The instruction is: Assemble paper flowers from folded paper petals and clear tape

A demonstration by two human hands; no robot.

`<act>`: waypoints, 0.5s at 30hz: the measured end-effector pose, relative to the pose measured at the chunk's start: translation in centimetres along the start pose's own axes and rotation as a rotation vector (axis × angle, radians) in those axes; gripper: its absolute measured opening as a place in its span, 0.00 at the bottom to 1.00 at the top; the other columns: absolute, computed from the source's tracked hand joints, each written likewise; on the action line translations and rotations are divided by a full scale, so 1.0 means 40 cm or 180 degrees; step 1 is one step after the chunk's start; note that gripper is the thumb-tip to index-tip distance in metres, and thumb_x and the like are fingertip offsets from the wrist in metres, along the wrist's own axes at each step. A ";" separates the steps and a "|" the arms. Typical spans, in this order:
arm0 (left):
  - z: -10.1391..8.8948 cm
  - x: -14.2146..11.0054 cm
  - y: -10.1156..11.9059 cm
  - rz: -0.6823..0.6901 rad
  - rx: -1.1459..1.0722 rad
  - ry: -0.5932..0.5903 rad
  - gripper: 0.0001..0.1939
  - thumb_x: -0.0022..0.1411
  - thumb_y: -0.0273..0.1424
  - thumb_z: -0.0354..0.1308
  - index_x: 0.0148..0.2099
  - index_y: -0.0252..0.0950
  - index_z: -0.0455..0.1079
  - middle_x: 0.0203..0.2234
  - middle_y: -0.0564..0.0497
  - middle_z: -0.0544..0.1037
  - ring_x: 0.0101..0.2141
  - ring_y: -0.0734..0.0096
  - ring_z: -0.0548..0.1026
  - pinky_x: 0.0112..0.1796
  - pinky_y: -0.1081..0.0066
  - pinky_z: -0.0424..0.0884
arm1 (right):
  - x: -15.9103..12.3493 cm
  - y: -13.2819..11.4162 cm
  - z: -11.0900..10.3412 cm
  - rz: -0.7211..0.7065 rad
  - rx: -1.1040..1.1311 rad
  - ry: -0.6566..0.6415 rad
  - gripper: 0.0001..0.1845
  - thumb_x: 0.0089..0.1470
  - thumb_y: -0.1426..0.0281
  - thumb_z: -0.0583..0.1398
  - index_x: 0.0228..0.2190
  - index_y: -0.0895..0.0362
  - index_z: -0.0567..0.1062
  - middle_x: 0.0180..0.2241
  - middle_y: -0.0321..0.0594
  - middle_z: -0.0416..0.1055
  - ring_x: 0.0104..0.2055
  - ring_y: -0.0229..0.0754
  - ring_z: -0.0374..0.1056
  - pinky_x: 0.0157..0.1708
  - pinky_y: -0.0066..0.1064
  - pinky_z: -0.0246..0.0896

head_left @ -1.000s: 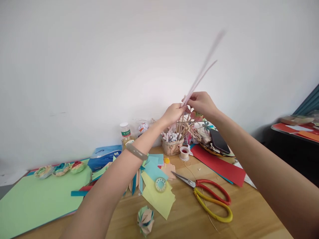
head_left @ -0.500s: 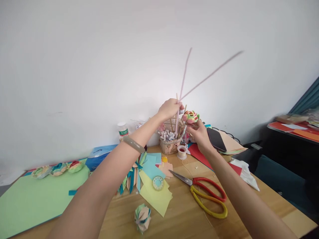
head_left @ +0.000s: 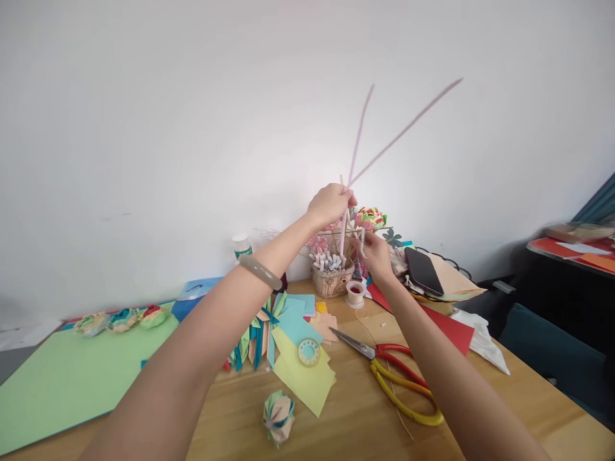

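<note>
My left hand [head_left: 332, 206] is closed around long pale pink pipe cleaners [head_left: 403, 131], raised above a small basket [head_left: 331, 282]. Their upper ends spread apart against the wall, and their lower part reaches down toward the basket. White rolled sticks [head_left: 328, 261] stand in that basket. At its right side my right hand [head_left: 377, 256] has its fingers pinched on a silvery pipe cleaner [head_left: 362, 243]; the fingertips are partly hidden. Just above the right hand is a folded flower [head_left: 371, 218] in pink, green and yellow.
Large scissors [head_left: 394, 378] with red and yellow handles lie below my right forearm. Around the basket are a thread spool [head_left: 355, 293], a phone [head_left: 423, 270] and a white-capped bottle [head_left: 241, 246]. Coloured paper [head_left: 307, 378], a tape roll [head_left: 308, 352] and a paper ball [head_left: 278, 416] lie nearer me.
My right hand has shifted left and slightly down from the multicoloured flower to the silvery pipe cleaner. My left hand still grips the pink pipe cleaners, nearly in place. The view has shifted slightly.
</note>
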State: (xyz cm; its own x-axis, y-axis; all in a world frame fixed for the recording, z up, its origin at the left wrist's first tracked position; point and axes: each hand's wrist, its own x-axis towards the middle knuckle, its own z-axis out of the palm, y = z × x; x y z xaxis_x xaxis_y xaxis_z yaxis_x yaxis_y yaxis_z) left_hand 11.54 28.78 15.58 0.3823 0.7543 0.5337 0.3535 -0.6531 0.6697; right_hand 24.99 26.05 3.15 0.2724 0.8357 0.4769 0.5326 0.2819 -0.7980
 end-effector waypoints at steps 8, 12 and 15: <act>-0.102 0.073 0.052 0.0098 -0.0628 0.1011 0.16 0.66 0.30 0.41 0.29 0.33 0.64 0.24 0.53 0.69 0.27 0.75 0.75 0.35 0.73 0.69 | 0.018 0.021 -0.008 0.0177 -0.0835 -0.0195 0.16 0.57 0.65 0.57 0.46 0.59 0.69 0.46 0.41 0.68 0.44 0.48 0.68 0.41 0.42 0.66; -0.214 0.097 0.096 0.0322 -0.1288 0.1870 0.15 0.66 0.28 0.41 0.28 0.31 0.63 0.24 0.53 0.67 0.26 0.77 0.74 0.33 0.74 0.69 | 0.018 0.021 -0.014 0.0200 -0.1048 -0.0313 0.16 0.57 0.65 0.57 0.46 0.59 0.69 0.46 0.41 0.68 0.44 0.47 0.68 0.40 0.42 0.66; -0.307 0.078 0.128 0.0435 -0.1494 0.2299 0.18 0.67 0.28 0.31 0.33 0.32 0.60 0.27 0.54 0.62 0.27 0.79 0.74 0.31 0.75 0.67 | 0.025 0.014 -0.019 0.0153 -0.1107 -0.0425 0.16 0.57 0.67 0.57 0.47 0.58 0.68 0.47 0.43 0.67 0.44 0.45 0.68 0.40 0.42 0.66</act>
State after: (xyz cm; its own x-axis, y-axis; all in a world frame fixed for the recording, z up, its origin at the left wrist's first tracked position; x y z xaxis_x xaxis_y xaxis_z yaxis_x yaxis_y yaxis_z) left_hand 4.06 28.63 27.03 -0.2953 0.6335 0.7152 -0.1052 -0.7656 0.6347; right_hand 26.18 26.68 3.46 0.2090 0.9046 0.3716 0.7684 0.0831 -0.6345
